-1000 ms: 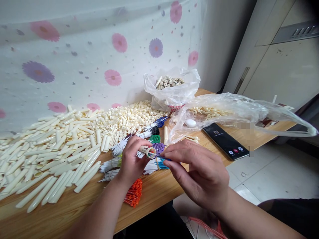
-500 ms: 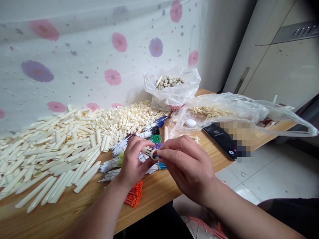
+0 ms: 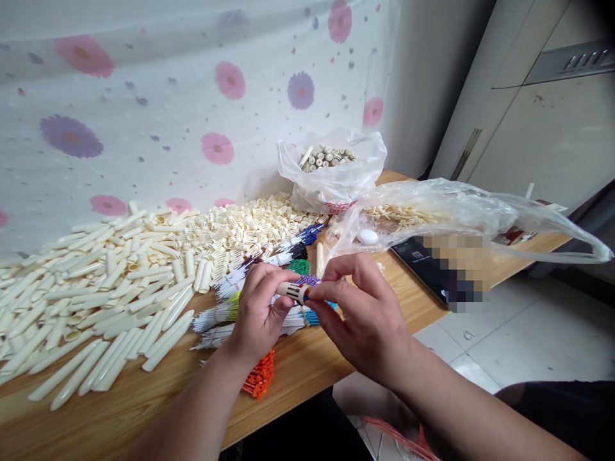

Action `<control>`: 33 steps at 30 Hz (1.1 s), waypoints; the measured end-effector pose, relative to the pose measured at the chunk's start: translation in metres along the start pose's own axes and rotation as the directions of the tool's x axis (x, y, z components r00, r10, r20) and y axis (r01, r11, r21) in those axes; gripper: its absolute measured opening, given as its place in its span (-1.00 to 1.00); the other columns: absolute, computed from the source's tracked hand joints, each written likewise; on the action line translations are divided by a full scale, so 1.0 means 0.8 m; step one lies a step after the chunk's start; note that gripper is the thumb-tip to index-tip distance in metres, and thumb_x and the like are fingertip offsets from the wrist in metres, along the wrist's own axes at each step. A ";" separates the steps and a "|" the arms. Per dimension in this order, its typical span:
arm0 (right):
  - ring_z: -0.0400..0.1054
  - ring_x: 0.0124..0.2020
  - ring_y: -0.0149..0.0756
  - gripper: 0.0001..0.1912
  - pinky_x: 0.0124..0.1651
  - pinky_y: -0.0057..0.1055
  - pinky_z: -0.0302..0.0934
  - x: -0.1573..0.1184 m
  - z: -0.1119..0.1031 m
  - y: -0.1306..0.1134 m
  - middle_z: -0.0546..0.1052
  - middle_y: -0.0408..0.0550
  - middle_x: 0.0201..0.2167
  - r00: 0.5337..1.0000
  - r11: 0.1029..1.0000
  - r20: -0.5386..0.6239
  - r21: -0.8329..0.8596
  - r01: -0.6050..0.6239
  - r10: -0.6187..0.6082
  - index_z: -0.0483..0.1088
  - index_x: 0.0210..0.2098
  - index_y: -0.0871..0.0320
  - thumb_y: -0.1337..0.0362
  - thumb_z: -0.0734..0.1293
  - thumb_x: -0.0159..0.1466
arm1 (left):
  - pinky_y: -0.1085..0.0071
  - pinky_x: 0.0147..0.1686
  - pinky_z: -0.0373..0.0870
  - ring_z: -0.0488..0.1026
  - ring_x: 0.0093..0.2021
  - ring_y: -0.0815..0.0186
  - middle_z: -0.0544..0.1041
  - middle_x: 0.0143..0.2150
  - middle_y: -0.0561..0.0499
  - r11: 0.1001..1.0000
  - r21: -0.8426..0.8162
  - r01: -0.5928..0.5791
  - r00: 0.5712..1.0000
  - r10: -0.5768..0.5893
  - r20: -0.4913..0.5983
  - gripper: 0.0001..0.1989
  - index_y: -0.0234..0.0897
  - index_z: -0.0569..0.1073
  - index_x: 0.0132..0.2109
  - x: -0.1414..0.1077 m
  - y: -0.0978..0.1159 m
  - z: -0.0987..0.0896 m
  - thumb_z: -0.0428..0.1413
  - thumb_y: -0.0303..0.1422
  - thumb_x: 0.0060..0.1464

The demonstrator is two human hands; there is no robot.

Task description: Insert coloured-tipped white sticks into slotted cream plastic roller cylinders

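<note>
My left hand (image 3: 262, 314) is closed around a cream slotted pen barrel (image 3: 292, 291), holding it nearly level above the table. Its open end points right, where small red and blue pieces (image 3: 308, 294) show. The fingertips of my right hand (image 3: 368, 317) pinch at those pieces; their exact shape is mostly hidden. Under and behind my hands lie bundles of thin white pen refills (image 3: 216, 317) with coloured ends. An orange-ended bundle (image 3: 259, 378) lies nearest me, partly behind my left wrist.
Long cream pen tubes (image 3: 115, 301) cover the table's left side, beside a heap of slotted barrels (image 3: 240, 227). A plastic bag (image 3: 331, 186) of pen parts stands behind; another bag (image 3: 461, 205) lies right, near a phone (image 3: 423, 269). The table's front edge is close.
The slotted barrel has turned, so its slots face me more and its open end less. My right fingers have shifted slightly at that end. The left hand has barely moved.
</note>
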State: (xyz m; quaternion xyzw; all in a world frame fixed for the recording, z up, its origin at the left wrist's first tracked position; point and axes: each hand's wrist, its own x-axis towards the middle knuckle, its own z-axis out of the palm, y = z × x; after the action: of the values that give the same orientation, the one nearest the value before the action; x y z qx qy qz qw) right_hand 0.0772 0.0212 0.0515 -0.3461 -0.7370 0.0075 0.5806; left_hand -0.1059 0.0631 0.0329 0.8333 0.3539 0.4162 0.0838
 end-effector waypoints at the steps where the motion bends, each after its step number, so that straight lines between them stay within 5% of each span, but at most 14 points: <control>1: 0.27 -0.27 -0.30 -0.91 -0.27 -0.32 0.25 0.000 0.000 0.000 0.36 -0.04 -0.31 1.000 1.000 0.007 0.006 -0.007 0.007 0.39 -0.34 0.17 0.45 0.30 0.27 | 0.24 -0.15 0.31 0.35 -0.13 0.17 0.37 -0.20 -0.09 1.000 0.009 -0.003 1.000 0.003 -0.011 -0.45 -0.27 0.48 -0.09 0.000 0.000 0.000 -0.19 0.05 0.23; 19: 0.28 -0.29 -0.35 -0.84 -0.26 -0.37 0.20 -0.007 0.012 0.007 0.37 -0.07 -0.33 0.967 0.935 0.074 0.246 -0.254 0.243 0.51 -0.26 0.16 0.46 0.30 0.24 | 0.25 -0.23 0.34 0.38 -0.21 0.17 0.42 -0.27 -0.08 0.989 0.150 -0.005 0.994 0.022 -0.109 -0.49 -0.26 0.51 -0.19 0.002 -0.004 0.002 -0.12 0.06 0.19; 33: 0.27 -0.30 -0.35 -0.86 -0.27 -0.40 0.23 -0.004 0.005 0.005 0.35 -0.06 -0.34 0.971 0.935 0.078 0.263 -0.237 0.224 0.48 -0.31 0.18 0.47 0.30 0.22 | 0.29 -0.23 0.35 0.39 -0.24 0.20 0.42 -0.28 -0.07 0.993 -0.099 0.064 0.998 -0.063 0.008 -0.48 -0.26 0.49 -0.21 0.001 -0.003 0.005 -0.12 0.08 0.18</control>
State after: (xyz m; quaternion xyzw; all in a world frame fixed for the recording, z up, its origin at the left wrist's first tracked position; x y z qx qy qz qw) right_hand 0.0760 0.0245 0.0460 -0.3473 -0.6967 0.1844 0.6000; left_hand -0.1040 0.0664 0.0298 0.8174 0.3589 0.4285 0.1391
